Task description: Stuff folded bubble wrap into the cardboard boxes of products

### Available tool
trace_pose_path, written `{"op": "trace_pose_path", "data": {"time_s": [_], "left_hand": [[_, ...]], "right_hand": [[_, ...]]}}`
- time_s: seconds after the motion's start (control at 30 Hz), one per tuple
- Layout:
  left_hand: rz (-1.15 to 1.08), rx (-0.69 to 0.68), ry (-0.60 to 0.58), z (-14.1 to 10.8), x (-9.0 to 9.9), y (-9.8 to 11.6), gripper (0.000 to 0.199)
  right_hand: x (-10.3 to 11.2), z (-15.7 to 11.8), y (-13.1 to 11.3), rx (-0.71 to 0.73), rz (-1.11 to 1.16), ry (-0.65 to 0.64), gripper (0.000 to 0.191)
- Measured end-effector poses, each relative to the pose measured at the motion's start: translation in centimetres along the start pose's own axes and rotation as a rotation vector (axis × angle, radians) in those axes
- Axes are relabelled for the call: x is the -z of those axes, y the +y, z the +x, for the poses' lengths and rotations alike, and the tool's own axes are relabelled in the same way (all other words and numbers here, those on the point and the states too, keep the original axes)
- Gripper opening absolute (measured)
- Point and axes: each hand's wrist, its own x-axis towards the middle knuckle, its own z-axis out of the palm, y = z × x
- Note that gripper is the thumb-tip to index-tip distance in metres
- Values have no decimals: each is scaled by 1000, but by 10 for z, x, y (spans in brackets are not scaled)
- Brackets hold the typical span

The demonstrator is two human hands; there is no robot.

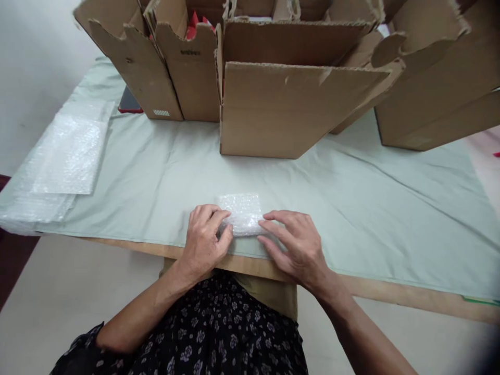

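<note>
Two bare hands meet at a small piece of bubble wrap point(242, 212), which lies flat on the pale green cloth point(351, 208), near the table's front edge. Taking that piece as the clock's centre, the left hand point(205, 239) is at 8 o'clock, pinching its left end between thumb and fingers. At 4 o'clock is the right hand point(299, 242), fingers parted and fingertips at the right end; whether they grip it, I cannot tell. A big cardboard box point(269, 112) stands at 12 o'clock, with two narrow boxes point(172, 78) at 11 o'clock, one showing red wrapping point(191, 26) inside. Another carton point(437, 104) stands at 2 o'clock. Between 9 and 10 o'clock, larger bubble wrap sheets point(70, 156) lie stacked, and a dark, red-edged object point(130, 102) sits between 10 and 11, beside a narrow box.
</note>
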Motion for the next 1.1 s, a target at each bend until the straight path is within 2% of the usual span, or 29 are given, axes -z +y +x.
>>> {"op": "trace_pose_path", "data": {"time_s": [0.07,0.13,0.23,0.33,0.43,0.57,0.63,0.67,0.73,0.77,0.83,0.9,1.0,1.1], "left_hand": [[49,11,6,1,1,-3,21],[46,32,15,0,2,-4,27],[-111,124,34,-4,8,-5,40],[-397,309,-3,-8,12,-3,58],[-683,444,-96,-6,12,0,66],[-779,492,-180,3,11,8,62],[-749,443,-184,6,12,14,65],[-724,401,-197,7,13,17,67],[-643,285,-246,8,13,23,71],[-590,211,-275,8,13,26,72],[-464,29,-313,13,14,29,72],[-350,-178,-316,25,18,28,68],[-190,-379,-181,62,36,22,57],[-17,-432,106,122,62,14,50]], "right_hand": [[-5,1,-2,79,-17,-112,21],[-12,4,0,89,-20,-163,23],[-19,9,3,-32,50,-70,22],[-17,14,0,-239,198,15,21],[-11,17,-8,-374,388,-48,22],[-4,16,-13,-359,520,-135,21],[2,15,-9,-346,519,-136,29],[6,16,-6,-346,530,-146,41],[14,18,-2,-361,584,-213,65],[17,19,0,-373,618,-259,66],[23,24,1,-397,679,-338,47],[26,27,3,-431,690,-346,23],[31,29,11,-466,608,-248,15],[39,29,22,-480,520,-197,16]]}}
